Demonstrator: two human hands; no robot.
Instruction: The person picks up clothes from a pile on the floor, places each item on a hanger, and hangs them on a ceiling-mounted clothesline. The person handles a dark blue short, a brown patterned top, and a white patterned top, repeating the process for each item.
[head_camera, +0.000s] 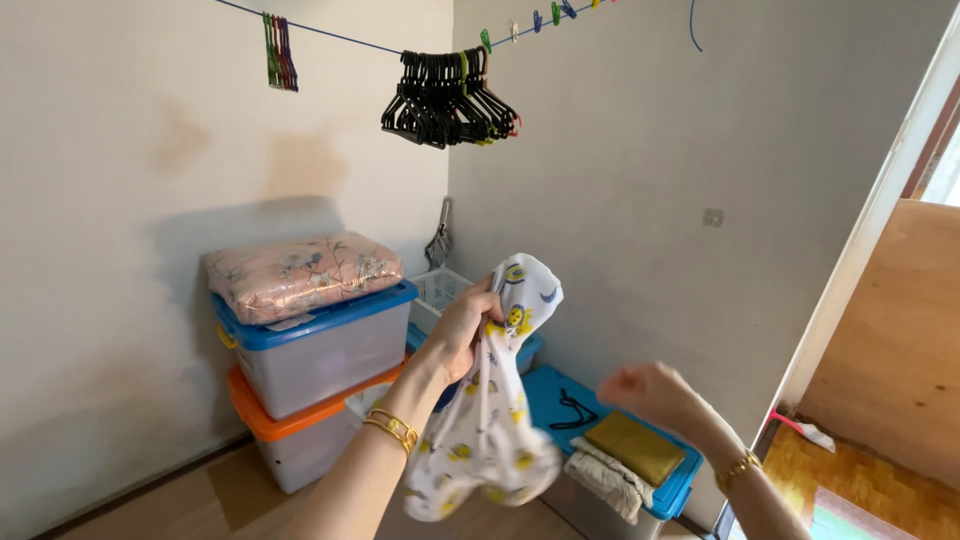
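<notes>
While the left hand (468, 335) grips a printed white garment (487, 420), the blurred right hand (648, 390) seems clenched, empty.

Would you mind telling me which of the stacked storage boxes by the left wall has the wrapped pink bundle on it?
The blue-lidded box, uppermost; the orange-lidded box sits beneath it, bearing only that box.

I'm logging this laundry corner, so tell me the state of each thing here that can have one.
left hand: closed on the printed cloth
printed cloth: held up, hanging crumpled
right hand: loosely closed, empty, apart from the cloth
black hangers: bunched together on the line
blue-lidded bin: lid on, bagged quilt on top
orange-lidded bin: lid on, under the other bin
</notes>
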